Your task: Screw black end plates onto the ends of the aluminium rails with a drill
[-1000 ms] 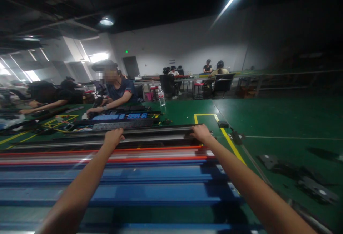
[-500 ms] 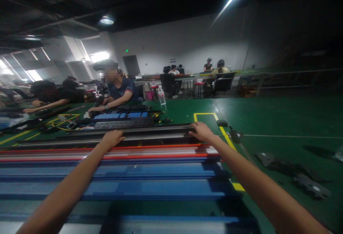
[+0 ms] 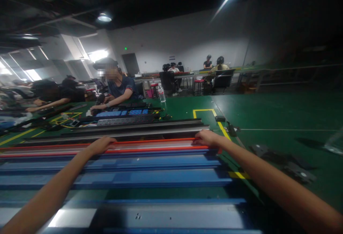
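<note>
My left hand (image 3: 103,144) lies over the red-edged metal channel (image 3: 155,144), its fingertips bent down at the rim. Farther along the same channel, towards its right end, my right hand (image 3: 209,139) has its fingers curled over the edge. The channel is long and pale inside with bright red rims, and it lies flat. Just beyond it are dark metal profiles (image 3: 160,132), side by side. On my side, long blue metal profiles (image 3: 171,176) lie parallel to it. The undersides of my fingers are hidden.
Black power strips with blue sockets (image 3: 115,113) lie behind the profiles, near a seated co-worker (image 3: 120,87). A water bottle (image 3: 161,94) stands on the green table (image 3: 268,109). Dark, blurred parts (image 3: 284,162) and a small black device (image 3: 232,129) are at the right.
Both hands have come off the dark profiles and moved nearer, onto the red-edged channel. The dark profiles now lie behind my hands. The view has shifted slightly.
</note>
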`<state>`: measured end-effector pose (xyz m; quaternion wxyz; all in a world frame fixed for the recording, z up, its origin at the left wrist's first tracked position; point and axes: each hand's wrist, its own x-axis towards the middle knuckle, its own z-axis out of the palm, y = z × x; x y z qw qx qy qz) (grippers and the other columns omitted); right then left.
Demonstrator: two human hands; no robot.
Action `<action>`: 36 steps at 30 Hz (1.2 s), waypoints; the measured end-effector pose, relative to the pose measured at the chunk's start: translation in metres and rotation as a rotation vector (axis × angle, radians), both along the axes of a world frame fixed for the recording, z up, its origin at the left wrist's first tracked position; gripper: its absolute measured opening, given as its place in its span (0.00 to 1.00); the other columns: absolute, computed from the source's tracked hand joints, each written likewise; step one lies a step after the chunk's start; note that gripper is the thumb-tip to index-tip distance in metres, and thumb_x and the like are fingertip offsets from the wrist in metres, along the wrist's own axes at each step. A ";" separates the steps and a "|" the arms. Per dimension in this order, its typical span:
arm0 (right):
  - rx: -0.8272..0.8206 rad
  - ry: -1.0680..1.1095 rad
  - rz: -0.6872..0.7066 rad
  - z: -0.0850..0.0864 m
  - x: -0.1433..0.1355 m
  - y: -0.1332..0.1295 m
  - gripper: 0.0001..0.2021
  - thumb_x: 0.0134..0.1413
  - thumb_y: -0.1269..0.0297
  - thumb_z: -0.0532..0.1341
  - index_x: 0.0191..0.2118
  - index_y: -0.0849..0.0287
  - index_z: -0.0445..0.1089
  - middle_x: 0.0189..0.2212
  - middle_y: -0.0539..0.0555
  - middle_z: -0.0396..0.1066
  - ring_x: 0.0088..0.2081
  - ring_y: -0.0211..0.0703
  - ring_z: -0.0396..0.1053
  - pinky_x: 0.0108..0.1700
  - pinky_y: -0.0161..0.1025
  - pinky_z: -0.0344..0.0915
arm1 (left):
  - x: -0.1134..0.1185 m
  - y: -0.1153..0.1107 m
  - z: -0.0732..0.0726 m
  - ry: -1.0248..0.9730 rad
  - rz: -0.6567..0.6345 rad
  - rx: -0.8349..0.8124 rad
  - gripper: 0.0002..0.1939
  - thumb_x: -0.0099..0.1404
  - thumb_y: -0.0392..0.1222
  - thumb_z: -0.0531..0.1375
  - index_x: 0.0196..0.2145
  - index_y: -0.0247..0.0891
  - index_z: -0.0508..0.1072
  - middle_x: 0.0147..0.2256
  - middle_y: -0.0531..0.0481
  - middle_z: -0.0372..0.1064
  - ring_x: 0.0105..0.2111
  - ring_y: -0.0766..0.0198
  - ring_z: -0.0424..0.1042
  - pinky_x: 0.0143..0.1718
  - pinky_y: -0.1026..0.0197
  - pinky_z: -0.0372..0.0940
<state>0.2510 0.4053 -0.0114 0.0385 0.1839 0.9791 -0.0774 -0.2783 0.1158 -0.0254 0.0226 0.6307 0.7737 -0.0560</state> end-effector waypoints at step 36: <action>0.355 0.267 -0.213 0.002 -0.010 0.020 0.22 0.62 0.48 0.60 0.53 0.60 0.68 0.52 0.60 0.69 0.54 0.55 0.65 0.56 0.56 0.59 | 0.012 0.025 -0.001 0.358 0.198 0.263 0.22 0.65 0.48 0.56 0.53 0.33 0.69 0.54 0.31 0.66 0.56 0.38 0.63 0.53 0.36 0.59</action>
